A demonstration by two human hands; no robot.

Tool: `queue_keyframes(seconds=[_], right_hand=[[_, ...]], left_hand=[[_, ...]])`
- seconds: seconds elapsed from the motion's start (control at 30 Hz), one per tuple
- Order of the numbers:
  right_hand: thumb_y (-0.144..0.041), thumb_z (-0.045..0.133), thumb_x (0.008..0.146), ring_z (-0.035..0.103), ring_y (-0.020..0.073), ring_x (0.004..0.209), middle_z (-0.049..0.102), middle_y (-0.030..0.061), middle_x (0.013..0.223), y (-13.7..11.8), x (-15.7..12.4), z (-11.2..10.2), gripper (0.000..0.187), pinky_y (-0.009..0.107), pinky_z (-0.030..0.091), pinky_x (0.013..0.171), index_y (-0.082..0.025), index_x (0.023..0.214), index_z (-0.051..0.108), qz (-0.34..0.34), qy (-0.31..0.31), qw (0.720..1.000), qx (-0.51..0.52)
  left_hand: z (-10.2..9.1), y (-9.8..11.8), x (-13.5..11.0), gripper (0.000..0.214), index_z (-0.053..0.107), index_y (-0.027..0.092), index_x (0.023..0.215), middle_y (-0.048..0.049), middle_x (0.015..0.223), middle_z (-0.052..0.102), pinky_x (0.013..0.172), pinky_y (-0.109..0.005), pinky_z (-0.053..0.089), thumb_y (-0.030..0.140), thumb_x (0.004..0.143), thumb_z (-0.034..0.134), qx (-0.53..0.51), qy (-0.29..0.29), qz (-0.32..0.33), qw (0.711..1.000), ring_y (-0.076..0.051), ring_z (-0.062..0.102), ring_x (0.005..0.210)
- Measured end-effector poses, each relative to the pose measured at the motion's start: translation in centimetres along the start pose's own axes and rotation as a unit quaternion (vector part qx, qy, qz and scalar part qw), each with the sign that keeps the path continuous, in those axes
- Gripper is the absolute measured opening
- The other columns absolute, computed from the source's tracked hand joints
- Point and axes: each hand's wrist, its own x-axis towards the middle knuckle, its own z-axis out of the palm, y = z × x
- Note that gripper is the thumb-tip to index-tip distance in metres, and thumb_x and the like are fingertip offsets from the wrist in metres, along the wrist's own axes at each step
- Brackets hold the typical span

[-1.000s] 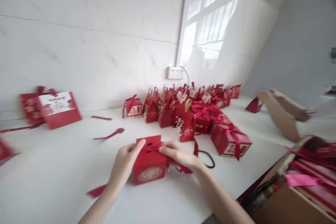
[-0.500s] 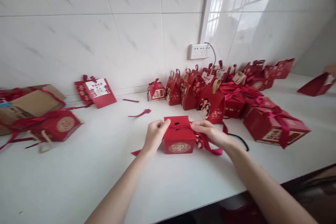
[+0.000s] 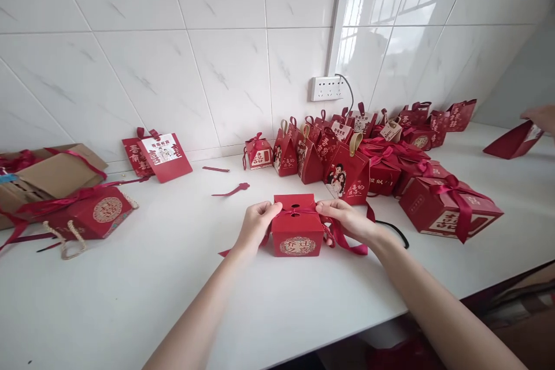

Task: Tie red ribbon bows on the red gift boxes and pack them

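Observation:
A small red gift box [image 3: 297,230] stands upright on the white table in front of me, with a round gold print on its near side and holes in its top. Across the top runs a dark red ribbon [image 3: 299,211], knotted in the middle. At the box's left top edge, my left hand [image 3: 256,221] pinches the ribbon between thumb and fingers. My right hand [image 3: 342,217] pinches the ribbon at the right top edge. Loose ribbon ends trail on both sides, and a twisted red cord handle [image 3: 328,234] hangs at the box's right side.
Several red gift boxes [image 3: 347,173] crowd the back right; a larger ribboned box [image 3: 448,208] sits nearer. An open cardboard box [image 3: 60,167] and a red box [image 3: 93,214] lie left. Another person's hand [image 3: 540,117] holds a red box [image 3: 511,140] at far right.
My hands stay pinching the ribbon at both sides of the box, nearly unmoved. The view has shifted slightly and become sharper.

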Motion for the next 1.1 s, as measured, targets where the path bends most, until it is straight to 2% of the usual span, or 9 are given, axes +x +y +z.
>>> queue_keyframes(seconds=[0.13,0.23,0.3,0.4,0.6,0.73,0.93,1.03,1.1], right_hand=[[-0.048,0.062,0.078,0.054,0.0102,0.041,0.052,-0.0038,0.057,-0.2,-0.2,0.2,0.034,0.024,0.050,0.038,-0.015,0.075,0.053,-0.002,-0.009,1.000,-0.001],[-0.047,0.062,0.078,0.052,0.0090,0.037,0.047,-0.0058,0.054,-0.5,-0.4,0.3,0.034,0.023,0.048,0.036,-0.015,0.071,0.051,0.002,-0.008,1.000,0.001],[-0.046,0.061,0.079,0.053,0.0088,0.038,0.049,-0.0052,0.057,-0.6,-0.5,0.2,0.033,0.022,0.049,0.037,-0.015,0.074,0.052,0.009,-0.018,1.000,0.001],[-0.047,0.061,0.080,0.055,0.0089,0.040,0.054,-0.0019,0.063,-0.6,-0.5,-0.1,0.034,0.022,0.049,0.038,-0.013,0.079,0.056,0.012,-0.036,0.999,0.000],[-0.049,0.067,0.075,0.056,0.0090,0.045,0.053,-0.0028,0.060,-0.1,0.2,-0.8,0.037,0.023,0.053,0.043,-0.014,0.073,0.054,0.006,-0.051,0.999,0.012],[-0.052,0.069,0.072,0.058,0.0107,0.047,0.053,-0.0037,0.055,0.2,0.3,-1.2,0.040,0.024,0.053,0.046,-0.016,0.070,0.051,-0.006,-0.050,0.999,-0.003],[-0.053,0.069,0.071,0.042,0.0058,0.034,0.035,-0.0111,0.039,0.1,0.2,-1.6,0.045,0.021,0.048,0.038,-0.019,0.061,0.041,-0.010,-0.048,0.997,-0.058],[-0.055,0.070,0.069,0.035,0.0041,0.034,0.033,-0.0112,0.040,0.0,0.0,-1.5,0.046,0.020,0.045,0.036,-0.018,0.059,0.043,-0.019,-0.035,0.997,-0.073],[-0.054,0.070,0.069,0.037,0.0048,0.036,0.035,-0.0097,0.041,-0.3,-0.5,-1.3,0.044,0.021,0.047,0.037,-0.018,0.060,0.046,-0.020,-0.013,0.997,-0.079]], left_hand=[[1.0,0.6,-0.6,0.049,0.019,0.020,0.053,0.0055,0.051,0.019,0.045,-0.024,0.015,0.044,0.071,0.058,0.036,0.050,-0.002,0.998,-0.006,0.021,0.045],[1.1,0.7,-0.7,0.054,0.019,0.020,0.052,0.0055,0.051,0.019,0.046,-0.024,0.016,0.050,0.072,0.059,0.040,0.049,-0.001,0.998,-0.006,0.021,0.046],[0.8,0.5,-0.5,0.056,0.021,0.019,0.052,0.0058,0.050,0.022,0.046,-0.024,0.017,0.052,0.071,0.062,0.018,0.029,-0.009,0.999,-0.006,0.023,0.046],[0.1,0.1,-0.2,0.055,0.029,0.019,0.053,0.0057,0.050,0.031,0.045,-0.023,0.020,0.057,0.068,0.065,-0.026,-0.032,-0.029,0.999,-0.006,0.028,0.045],[-1.4,-0.1,0.6,0.063,0.031,0.018,0.052,0.0081,0.046,0.032,0.042,-0.020,0.014,0.065,0.053,0.072,-0.059,-0.115,-0.036,0.991,-0.003,0.023,0.042],[-2.1,-0.1,0.8,0.060,0.035,0.017,0.054,0.0069,0.047,0.039,0.043,-0.019,0.016,0.063,0.054,0.074,-0.069,-0.180,-0.046,0.980,-0.003,0.027,0.043],[-2.9,0.2,0.7,0.060,0.033,0.017,0.055,0.0071,0.048,0.037,0.044,-0.018,0.014,0.061,0.057,0.073,-0.039,-0.189,-0.055,0.980,-0.004,0.028,0.045],[-2.9,0.2,0.7,0.059,0.035,0.016,0.054,0.0069,0.048,0.038,0.043,-0.018,0.016,0.062,0.056,0.073,-0.040,-0.193,-0.057,0.979,-0.003,0.029,0.044],[-2.8,0.1,0.6,0.058,0.039,0.016,0.054,0.0060,0.048,0.040,0.042,-0.018,0.019,0.063,0.056,0.073,-0.047,-0.194,-0.055,0.978,-0.004,0.032,0.044]])
